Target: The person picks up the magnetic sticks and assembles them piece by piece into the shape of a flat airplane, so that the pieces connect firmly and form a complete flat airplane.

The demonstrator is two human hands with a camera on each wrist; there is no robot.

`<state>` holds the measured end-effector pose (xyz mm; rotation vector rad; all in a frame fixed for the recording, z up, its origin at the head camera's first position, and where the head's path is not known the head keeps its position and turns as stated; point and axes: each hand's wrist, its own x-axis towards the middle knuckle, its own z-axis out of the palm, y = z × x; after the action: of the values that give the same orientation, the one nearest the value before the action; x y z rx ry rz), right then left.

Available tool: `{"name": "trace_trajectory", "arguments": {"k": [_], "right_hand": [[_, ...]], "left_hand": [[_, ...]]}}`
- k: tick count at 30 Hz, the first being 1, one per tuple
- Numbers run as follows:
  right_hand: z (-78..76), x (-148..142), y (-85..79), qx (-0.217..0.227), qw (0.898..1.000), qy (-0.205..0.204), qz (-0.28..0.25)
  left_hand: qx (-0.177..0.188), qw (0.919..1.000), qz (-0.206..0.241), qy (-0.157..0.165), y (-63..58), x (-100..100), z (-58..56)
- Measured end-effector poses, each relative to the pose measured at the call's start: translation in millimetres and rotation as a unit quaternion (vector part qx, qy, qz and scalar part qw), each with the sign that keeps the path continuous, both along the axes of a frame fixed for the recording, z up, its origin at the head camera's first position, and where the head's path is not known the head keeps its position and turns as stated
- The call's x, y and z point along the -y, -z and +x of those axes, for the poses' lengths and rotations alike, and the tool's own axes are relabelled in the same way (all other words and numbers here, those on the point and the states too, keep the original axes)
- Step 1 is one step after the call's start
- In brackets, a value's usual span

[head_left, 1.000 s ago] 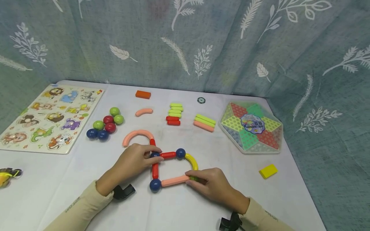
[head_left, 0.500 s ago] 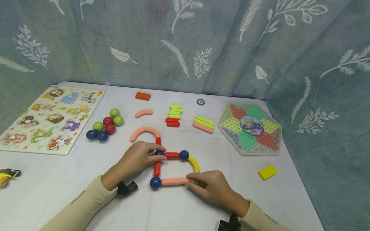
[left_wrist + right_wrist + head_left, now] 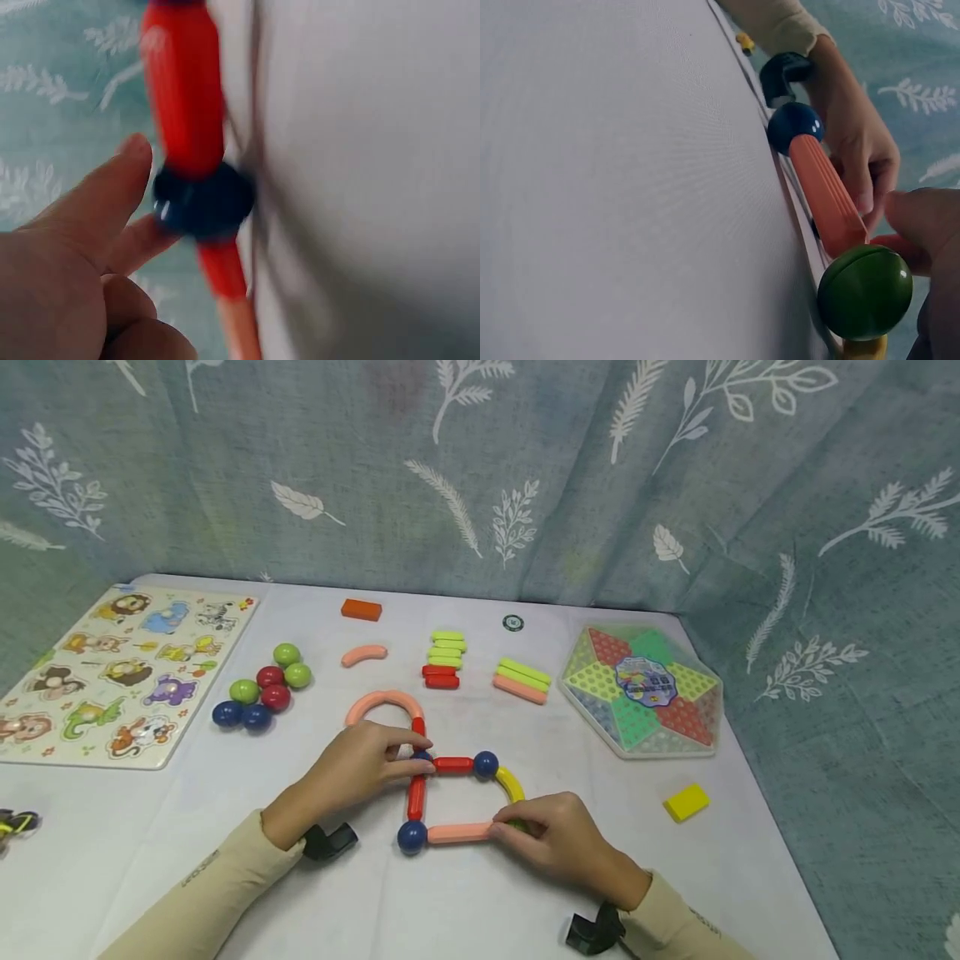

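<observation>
A closed loop of magnetic rods and balls lies on the table. My left hand (image 3: pixel 356 768) pinches the blue ball (image 3: pixel 206 201) at its upper left corner, where red rods (image 3: pixel 453 766) meet. One red rod runs on to a pink curved piece (image 3: pixel 384 697). At lower left sits another blue ball (image 3: pixel 412 837), joined to a pink rod (image 3: pixel 459 833). My right hand (image 3: pixel 566 843) pinches that rod's right end, beside a green ball (image 3: pixel 866 292). From the green ball a yellow curved rod (image 3: pixel 510 783) rises to a third blue ball (image 3: pixel 486 765).
Loose green, red and blue balls (image 3: pixel 276 697) cluster at left beside an animal puzzle board (image 3: pixel 161 752). Short rods (image 3: pixel 441 682), longer rods (image 3: pixel 521 687), a pink curve (image 3: pixel 364 654) and an orange block (image 3: pixel 362 609) lie behind. A hexagonal game box (image 3: pixel 641 693) and yellow block (image 3: pixel 686 802) are right.
Both hands keep their grip while the loop shifts slightly to the right. The upper pink curved piece has moved right along with it. The loose pieces stay put.
</observation>
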<state>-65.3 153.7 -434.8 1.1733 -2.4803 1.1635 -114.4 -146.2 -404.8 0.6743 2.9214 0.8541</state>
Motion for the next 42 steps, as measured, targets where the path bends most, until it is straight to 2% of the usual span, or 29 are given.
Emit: {"name": "trace_trajectory", "arguments": {"k": [2, 4, 7, 10, 13, 15, 17, 22, 26, 29, 33, 42], "right_hand": [[-1.1, 0, -0.6, 0.015, 1.0, -0.004, -0.019], [-3.8, -1, -2.0, 0.026, 0.999, -0.004, -0.033], [-13.5, -1, -7.6, 0.037, 0.999, -0.002, -0.024], [-30.3, 4, -19.0, 0.048, 0.999, 0.004, 0.026], [-51.5, 21, -33.6, 0.059, 0.994, 0.006, 0.09], [-67.9, 36, -42.5, 0.069, 0.99, 0.007, 0.121], [-85.7, 55, -50.1, 0.079, 0.988, 0.003, 0.134], [-132.5, 108, -57.4, 0.109, 0.983, -0.023, 0.144], [-157.4, 146, -52.5, 0.115, 0.973, -0.028, 0.198], [-166.7, 163, -46.3, 0.121, 0.964, -0.022, 0.236], [-171.0, 175, -37.9, 0.137, 0.958, -0.02, 0.252], [-174.1, 185, -20.4, 0.113, 0.968, -0.05, 0.22]], "left_hand": [[-0.026, 0.9994, -0.009, -0.022, -5.8, 13, -3.1], [-0.046, 0.9972, -0.013, -0.058, -12.5, 31, -8.0], [-0.067, 0.9913, -0.017, -0.112, -18.6, 61, -18.4], [-0.06, 0.9873, -0.017, -0.146, -16.7, 87, -26.8], [-0.03, 0.9853, -0.022, -0.167, -4.6, 100, -28.0], [-0.002, 0.9835, -0.025, -0.179, 3.3, 100, -25.5], [0.011, 0.983, -0.026, -0.181, 8.7, 97, -23.3], [0.001, 0.9854, -0.013, -0.17, 14.3, 89, -21.5], [-0.005, 0.9852, -0.006, -0.171, 18.2, 84, -19.3], [-0.018, 0.9855, 0.005, -0.168, 19.4, 80, -19.2], [-0.03, 0.9858, 0.026, -0.163, 19.0, 77, -19.0], [-0.038, 0.9823, 0.035, -0.18, 19.2, 86, -14.1]]}}
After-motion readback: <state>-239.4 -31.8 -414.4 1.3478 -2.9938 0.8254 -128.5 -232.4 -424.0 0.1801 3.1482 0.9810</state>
